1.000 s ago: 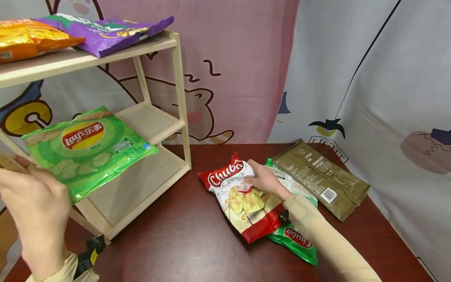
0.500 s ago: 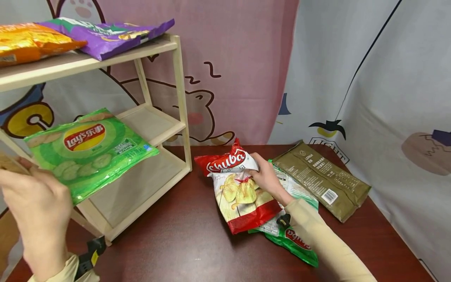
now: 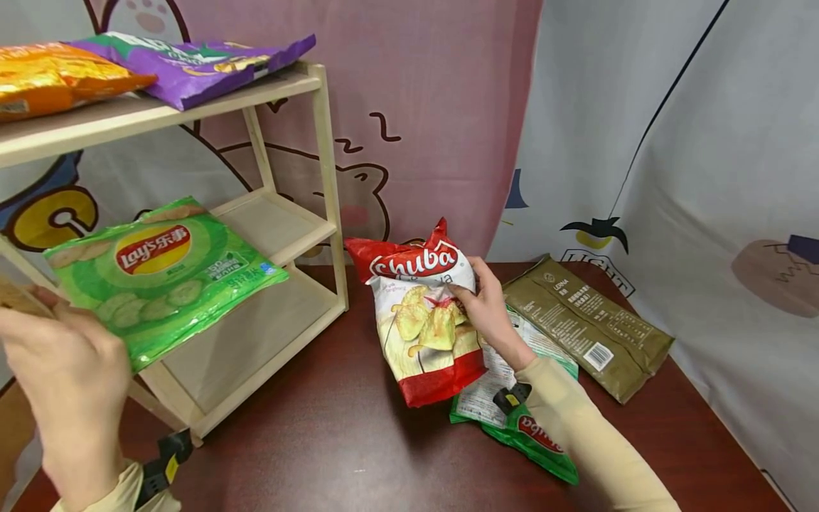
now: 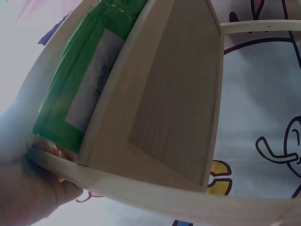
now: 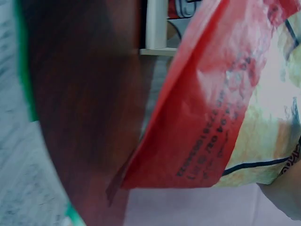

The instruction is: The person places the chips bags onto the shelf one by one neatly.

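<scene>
In the head view my right hand (image 3: 489, 306) pinches the right edge of a red and white Chuba cassava chips bag (image 3: 425, 323), held up above the table. The right wrist view shows the red bottom of this chips bag (image 5: 202, 117) close up. My left hand (image 3: 70, 370) grips the wooden frame of a shelf rack (image 3: 19, 297) at the far left. A green Lay's chips bag (image 3: 166, 270) lies on the middle shelf beside that hand. The left wrist view shows the left hand (image 4: 40, 188) at the rail and the end of the green bag (image 4: 80, 89).
An orange bag (image 3: 60, 78) and a purple bag (image 3: 192, 64) lie on the top shelf. On the right of the dark red table (image 3: 307, 434), a green Chuba bag (image 3: 540, 441) lies partly under a brown LERNA package (image 3: 589, 327). Printed cloth (image 3: 435, 128) hangs behind.
My right hand has lifted the red and white chips bag and moved it left, away from the green Chuba bag, which is now more exposed. My left hand stays on the rack.
</scene>
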Demonstrator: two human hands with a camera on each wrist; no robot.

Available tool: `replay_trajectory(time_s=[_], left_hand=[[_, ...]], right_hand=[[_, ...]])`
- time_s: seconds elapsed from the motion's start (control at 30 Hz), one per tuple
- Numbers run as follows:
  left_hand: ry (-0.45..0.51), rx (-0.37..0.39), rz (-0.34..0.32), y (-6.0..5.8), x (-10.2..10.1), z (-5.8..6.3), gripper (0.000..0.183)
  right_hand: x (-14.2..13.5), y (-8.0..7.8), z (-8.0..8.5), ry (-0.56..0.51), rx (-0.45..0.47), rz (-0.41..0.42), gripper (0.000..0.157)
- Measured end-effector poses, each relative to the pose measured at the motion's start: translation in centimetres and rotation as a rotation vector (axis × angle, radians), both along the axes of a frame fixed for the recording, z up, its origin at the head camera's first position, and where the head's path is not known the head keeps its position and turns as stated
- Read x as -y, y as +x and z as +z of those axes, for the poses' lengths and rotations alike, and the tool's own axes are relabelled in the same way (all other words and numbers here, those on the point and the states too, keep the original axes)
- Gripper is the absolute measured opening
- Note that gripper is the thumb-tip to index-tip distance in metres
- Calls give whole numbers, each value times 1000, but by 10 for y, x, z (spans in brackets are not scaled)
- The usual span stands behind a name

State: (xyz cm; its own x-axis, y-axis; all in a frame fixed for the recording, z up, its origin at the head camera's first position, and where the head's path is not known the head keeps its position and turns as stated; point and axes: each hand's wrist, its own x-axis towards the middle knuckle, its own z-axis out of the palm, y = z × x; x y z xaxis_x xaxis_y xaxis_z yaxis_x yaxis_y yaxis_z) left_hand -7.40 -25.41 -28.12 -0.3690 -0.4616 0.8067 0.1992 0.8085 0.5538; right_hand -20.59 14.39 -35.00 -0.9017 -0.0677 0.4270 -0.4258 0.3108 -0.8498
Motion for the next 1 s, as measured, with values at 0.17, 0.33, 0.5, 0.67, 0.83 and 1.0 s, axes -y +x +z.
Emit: replay_trajectory(time_s=[0.17, 0.33, 0.5, 0.67, 0.83, 1.0], left_hand=[[-1, 14, 6, 1, -1, 0, 50], [-8, 27, 11, 2, -2, 0, 50], [-3, 40, 5, 2, -4, 1, 50], [8, 38, 4, 2, -3, 1, 49], [-23, 57, 15, 4, -1, 1, 49], [-15, 57, 13, 5, -2, 3, 49]], right_hand=[[6, 4, 17, -104, -46, 60, 32], [18, 6, 36, -159, -93, 121, 32], [37, 5, 53, -211, -131, 188, 31], [59, 1, 68, -216, -174, 260, 30], [82, -4, 85, -225, -213, 308, 30], [103, -12, 101, -209, -241, 377, 32]])
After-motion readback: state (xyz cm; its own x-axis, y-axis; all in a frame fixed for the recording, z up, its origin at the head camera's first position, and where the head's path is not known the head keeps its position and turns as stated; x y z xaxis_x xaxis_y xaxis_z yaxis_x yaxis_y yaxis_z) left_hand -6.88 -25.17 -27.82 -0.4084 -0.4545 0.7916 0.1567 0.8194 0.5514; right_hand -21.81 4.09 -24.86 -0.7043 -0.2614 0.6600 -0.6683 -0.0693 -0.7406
